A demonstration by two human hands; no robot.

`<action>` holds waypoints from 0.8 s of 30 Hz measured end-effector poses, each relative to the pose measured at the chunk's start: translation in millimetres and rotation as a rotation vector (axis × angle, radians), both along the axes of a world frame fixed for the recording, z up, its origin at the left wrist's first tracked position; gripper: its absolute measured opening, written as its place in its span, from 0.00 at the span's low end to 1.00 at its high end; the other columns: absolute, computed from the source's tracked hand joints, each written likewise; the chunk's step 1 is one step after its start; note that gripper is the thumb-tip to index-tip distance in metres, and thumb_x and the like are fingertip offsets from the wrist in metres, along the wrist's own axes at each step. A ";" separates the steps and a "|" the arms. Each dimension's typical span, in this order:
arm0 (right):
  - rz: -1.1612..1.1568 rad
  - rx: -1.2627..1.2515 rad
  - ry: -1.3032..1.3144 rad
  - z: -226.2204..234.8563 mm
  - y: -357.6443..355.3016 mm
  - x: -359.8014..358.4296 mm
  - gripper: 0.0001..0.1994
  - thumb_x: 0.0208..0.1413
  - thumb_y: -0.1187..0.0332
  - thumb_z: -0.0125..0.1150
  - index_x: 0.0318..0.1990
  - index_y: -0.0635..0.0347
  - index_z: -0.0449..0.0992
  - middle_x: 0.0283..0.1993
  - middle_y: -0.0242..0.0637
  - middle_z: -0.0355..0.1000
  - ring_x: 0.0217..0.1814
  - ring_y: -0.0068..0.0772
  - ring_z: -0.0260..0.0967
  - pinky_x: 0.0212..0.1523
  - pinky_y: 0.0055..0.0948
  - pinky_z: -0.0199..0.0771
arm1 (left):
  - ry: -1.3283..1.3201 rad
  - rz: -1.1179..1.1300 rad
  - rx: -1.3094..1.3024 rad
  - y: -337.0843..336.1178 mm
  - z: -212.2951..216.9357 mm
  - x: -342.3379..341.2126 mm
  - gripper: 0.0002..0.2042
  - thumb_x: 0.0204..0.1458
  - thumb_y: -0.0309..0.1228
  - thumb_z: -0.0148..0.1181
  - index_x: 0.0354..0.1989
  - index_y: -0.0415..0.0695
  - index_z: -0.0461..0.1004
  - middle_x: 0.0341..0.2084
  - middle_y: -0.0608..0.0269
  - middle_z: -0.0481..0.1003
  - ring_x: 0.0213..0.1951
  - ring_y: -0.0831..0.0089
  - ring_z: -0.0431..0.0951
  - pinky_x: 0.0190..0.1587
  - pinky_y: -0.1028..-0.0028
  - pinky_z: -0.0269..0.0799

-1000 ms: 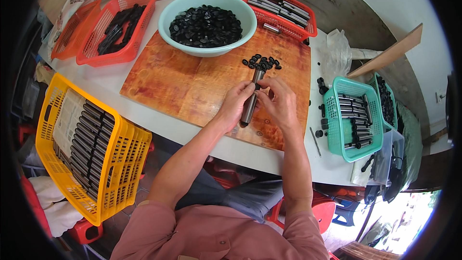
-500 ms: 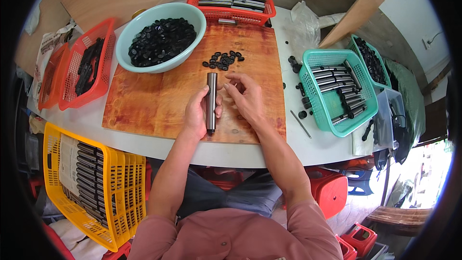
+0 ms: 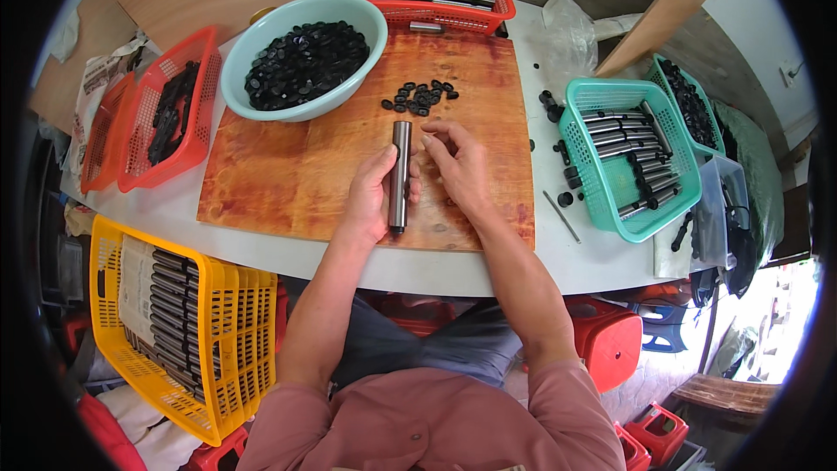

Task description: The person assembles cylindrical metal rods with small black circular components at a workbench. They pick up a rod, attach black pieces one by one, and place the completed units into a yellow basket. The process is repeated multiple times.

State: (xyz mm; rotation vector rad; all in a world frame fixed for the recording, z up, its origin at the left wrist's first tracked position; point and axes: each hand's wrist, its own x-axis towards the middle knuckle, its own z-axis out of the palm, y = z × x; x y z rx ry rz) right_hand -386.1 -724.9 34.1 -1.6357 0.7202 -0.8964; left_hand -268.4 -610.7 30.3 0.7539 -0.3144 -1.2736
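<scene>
My left hand (image 3: 370,196) is wrapped round a shiny metal tube (image 3: 400,166), which stands nearly upright in the view with a black tip at its near end. Just right of the tube's far end is my right hand (image 3: 459,170), its thumb and forefinger drawn close together. Whatever may lie between those fingertips is too small to make out. Beyond both hands, a loose cluster of small black oval pieces (image 3: 421,99) lies on the stained wooden board (image 3: 288,179). Many similar pieces fill a pale blue bowl (image 3: 370,57) at the board's far left.
A red basket (image 3: 436,14) of metal tubes stands at the back. Another red basket (image 3: 139,176) with black parts is at left. To the right stands a green basket (image 3: 636,228) of tubes, near a thin metal rod (image 3: 562,216). A yellow crate (image 3: 209,366) of tubes sits lower left.
The whole view has shifted a little, so everything appears slightly higher and further right. Against the board, the hands and the tube have hardly moved.
</scene>
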 end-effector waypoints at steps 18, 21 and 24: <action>0.012 0.024 0.048 5.6 0.2 -3.1 0.12 0.66 0.67 0.60 0.51 0.65 0.79 0.30 0.30 0.73 0.29 0.17 0.66 0.29 0.23 0.68 | -0.105 0.065 0.049 0.9 9.7 -12.4 0.20 0.68 0.46 0.53 0.48 0.38 0.72 0.26 0.61 0.74 0.19 0.75 0.72 0.21 0.75 0.68; 0.003 0.050 0.051 6.0 -1.7 -4.2 0.12 0.65 0.67 0.61 0.50 0.66 0.80 0.31 0.36 0.76 0.34 0.21 0.70 0.36 0.27 0.72 | -0.162 0.035 0.026 1.5 10.4 -12.2 0.19 0.68 0.46 0.52 0.48 0.38 0.72 0.26 0.61 0.75 0.18 0.76 0.72 0.20 0.76 0.68; 0.004 0.082 0.007 1.5 -2.8 -2.0 0.13 0.66 0.67 0.60 0.50 0.66 0.80 0.32 0.36 0.76 0.34 0.22 0.71 0.37 0.26 0.73 | -0.223 -0.004 0.041 1.4 10.8 -13.0 0.19 0.68 0.45 0.52 0.46 0.38 0.72 0.24 0.62 0.74 0.17 0.77 0.72 0.19 0.78 0.67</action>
